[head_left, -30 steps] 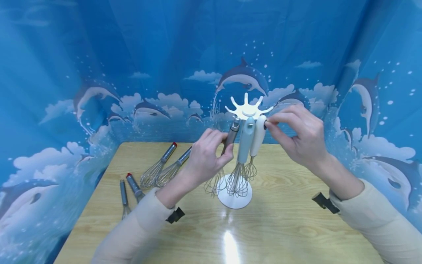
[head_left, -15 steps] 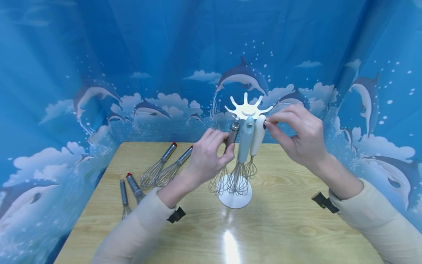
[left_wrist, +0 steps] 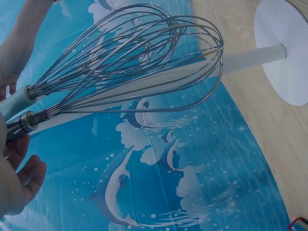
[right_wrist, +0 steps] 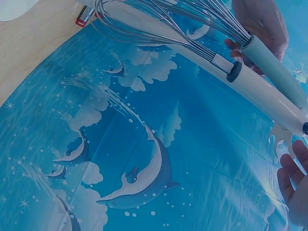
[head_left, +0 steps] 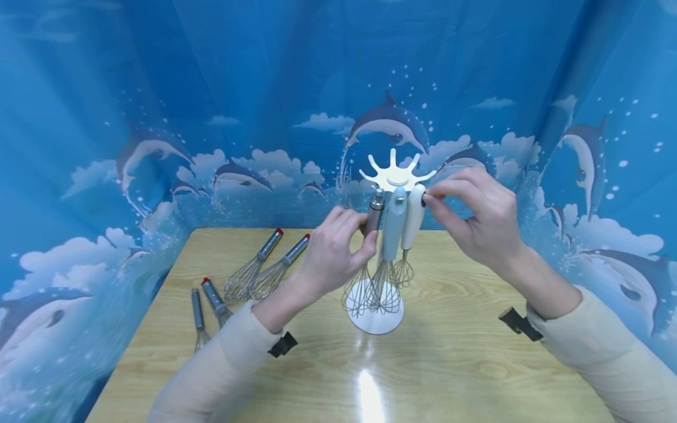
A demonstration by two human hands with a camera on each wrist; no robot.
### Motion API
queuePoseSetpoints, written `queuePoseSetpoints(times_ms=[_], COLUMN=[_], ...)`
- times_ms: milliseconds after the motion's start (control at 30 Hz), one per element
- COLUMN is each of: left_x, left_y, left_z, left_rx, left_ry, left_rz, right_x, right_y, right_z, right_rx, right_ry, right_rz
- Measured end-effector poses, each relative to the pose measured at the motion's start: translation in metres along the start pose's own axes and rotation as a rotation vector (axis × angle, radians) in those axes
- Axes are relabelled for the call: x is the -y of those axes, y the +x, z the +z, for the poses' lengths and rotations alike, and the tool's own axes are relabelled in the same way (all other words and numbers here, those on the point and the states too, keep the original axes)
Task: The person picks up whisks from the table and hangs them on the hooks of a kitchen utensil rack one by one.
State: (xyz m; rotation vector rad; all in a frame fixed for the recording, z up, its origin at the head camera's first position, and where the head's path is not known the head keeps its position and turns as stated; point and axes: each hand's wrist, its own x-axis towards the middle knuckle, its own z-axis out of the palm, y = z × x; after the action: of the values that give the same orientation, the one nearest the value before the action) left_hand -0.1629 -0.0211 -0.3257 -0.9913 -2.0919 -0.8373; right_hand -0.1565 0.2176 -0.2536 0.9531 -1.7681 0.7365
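A white stand with a splayed, finger-like top [head_left: 398, 176] and a round base [head_left: 375, 322] rises from the table. My left hand [head_left: 332, 249] grips the grey-handled whisk [head_left: 374, 214] at the stand's left front; its wire head hangs down. At the front of the stand hangs a light blue-handled whisk [head_left: 393, 230], and right of it a white-handled whisk [head_left: 413, 220]. My right hand [head_left: 483, 220] pinches the dark-tipped top end of the white handle [right_wrist: 269, 94] between thumb and index finger. Whether the grey whisk's top is hooked on the stand cannot be seen.
Several more whisks lie at the table's left: two with red ends [head_left: 270, 244] [head_left: 296, 249], a red-ended grey one [head_left: 211, 291] and a thin one [head_left: 198, 311], partly behind my left sleeve. A blue dolphin-print curtain [head_left: 296, 88] surrounds the table [head_left: 449, 352].
The grey-handled whisk's wire head has swung right, towards the light blue one, and its handle stands more upright. My left hand has shifted slightly right. The right hand has hardly moved.
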Motion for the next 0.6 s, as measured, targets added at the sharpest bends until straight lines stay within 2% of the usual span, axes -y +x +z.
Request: queuePoseSetpoints(times_ms=[300,600], left_x=[0.0016,0.0028], left_y=[0.0011,0.0001], left_z=[0.0,-0.0028], left_rx=[-0.014,-0.004], left_ry=[0.024,0.055], left_rz=[0.02,0.005], right_x=[0.0002,0.0005], right_y=[0.0005,0.0008], right_z=[-0.0003,-0.0005], right_rx=[0.004,0.004], right_ry=[0.0,-0.006], right_rz=[0.001,0.0])
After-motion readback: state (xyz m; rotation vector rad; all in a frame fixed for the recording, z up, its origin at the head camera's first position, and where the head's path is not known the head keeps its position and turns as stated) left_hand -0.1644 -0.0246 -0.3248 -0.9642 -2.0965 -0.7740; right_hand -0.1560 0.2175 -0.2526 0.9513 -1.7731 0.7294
